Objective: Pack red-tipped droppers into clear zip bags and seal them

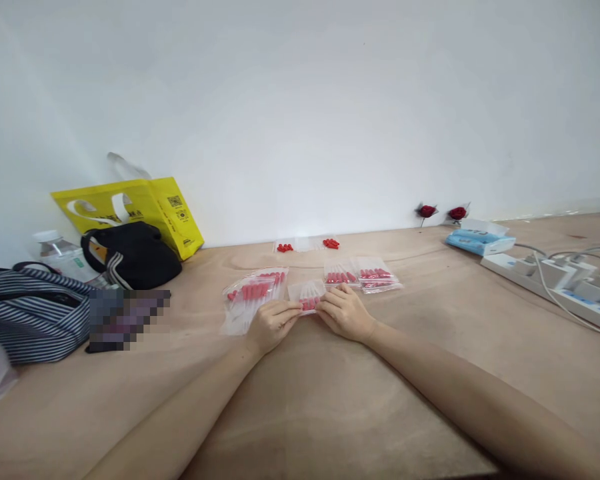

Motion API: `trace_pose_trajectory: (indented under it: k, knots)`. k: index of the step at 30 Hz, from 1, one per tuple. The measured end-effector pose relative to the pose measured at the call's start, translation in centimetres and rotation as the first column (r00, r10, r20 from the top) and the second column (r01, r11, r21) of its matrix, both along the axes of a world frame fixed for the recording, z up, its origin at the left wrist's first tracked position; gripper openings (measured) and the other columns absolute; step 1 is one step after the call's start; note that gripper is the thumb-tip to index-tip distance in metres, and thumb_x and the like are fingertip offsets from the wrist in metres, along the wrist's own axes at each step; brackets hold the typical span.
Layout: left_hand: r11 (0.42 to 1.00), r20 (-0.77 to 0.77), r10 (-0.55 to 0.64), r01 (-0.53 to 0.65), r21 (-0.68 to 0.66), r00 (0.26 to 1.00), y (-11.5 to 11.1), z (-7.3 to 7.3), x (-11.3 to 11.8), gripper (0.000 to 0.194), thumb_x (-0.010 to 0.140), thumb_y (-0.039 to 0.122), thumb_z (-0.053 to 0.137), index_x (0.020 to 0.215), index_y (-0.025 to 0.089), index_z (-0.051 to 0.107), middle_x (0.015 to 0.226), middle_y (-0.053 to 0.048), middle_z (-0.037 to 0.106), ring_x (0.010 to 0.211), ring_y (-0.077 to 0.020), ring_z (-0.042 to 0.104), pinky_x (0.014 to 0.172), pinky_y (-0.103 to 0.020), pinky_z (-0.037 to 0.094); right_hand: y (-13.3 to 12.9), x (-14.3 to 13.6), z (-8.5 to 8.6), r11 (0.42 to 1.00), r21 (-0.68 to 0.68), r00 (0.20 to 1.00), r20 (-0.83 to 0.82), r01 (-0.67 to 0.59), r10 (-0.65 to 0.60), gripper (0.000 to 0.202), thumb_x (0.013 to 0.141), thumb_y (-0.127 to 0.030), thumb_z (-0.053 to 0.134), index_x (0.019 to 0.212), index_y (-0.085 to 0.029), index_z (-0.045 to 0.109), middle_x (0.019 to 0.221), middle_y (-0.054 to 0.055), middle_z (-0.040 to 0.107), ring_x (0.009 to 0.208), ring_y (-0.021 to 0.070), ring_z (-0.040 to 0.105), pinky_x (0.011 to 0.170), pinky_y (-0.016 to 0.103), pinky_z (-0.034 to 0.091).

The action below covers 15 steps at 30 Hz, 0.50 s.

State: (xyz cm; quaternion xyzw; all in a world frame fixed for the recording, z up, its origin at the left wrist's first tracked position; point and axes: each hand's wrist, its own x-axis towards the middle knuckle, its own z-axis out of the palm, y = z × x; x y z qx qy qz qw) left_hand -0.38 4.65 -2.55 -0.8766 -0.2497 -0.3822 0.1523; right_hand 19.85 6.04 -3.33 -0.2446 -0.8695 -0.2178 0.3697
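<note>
On the wooden table (290,413) by a white wall (300,120), our left hand (275,325) and right hand (347,313) are pinching a small clear bag (307,291).

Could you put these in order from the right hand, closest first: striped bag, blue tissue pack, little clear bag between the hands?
From the right hand, nearest first:
1. Little clear bag: at its fingertips, on the left.
2. Blue tissue pack: off to the right.
3. Striped bag: far left.
</note>
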Motion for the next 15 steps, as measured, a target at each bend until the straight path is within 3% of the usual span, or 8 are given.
trace_pose_trajectory:
  k: [6, 15]
  knots:
    - [1.0, 0.045, 0.0, 0.001, -0.025, 0.999, 0.01, 0.21, 0.18, 0.012, 0.078, 0.014, 0.052, 0.082, 0.018, 0.062, 0.082, -0.003, 0.067, 0.073, -0.0135, 0.062, 0.066, -0.026, 0.049, -0.04, 0.0, 0.06, 1.0, -0.001, 1.0, 0.001, -0.015, 0.015, 0.021, 0.084, -0.02, 0.041, 0.073, -0.017, 0.059, 0.066, 0.002, 0.056, 0.067, 0.0124, 0.044, 0.064, 0.028, 0.027]
    - [0.999, 0.003, -0.003, 0.003, 0.046, 1.0, -0.13, 0.6, 0.81, 0.01, 0.077, 0.014, 0.053, 0.078, 0.02, 0.061, 0.079, 0.001, 0.068, 0.069, -0.0118, 0.061, 0.064, -0.027, 0.042, -0.06, -0.18, 0.19, 0.997, -0.057, 0.999, -0.013, -0.052, 0.051, 0.02, 0.084, -0.02, 0.04, 0.074, -0.016, 0.058, 0.066, 0.002, 0.056, 0.068, 0.0128, 0.045, 0.064, 0.027, 0.028]
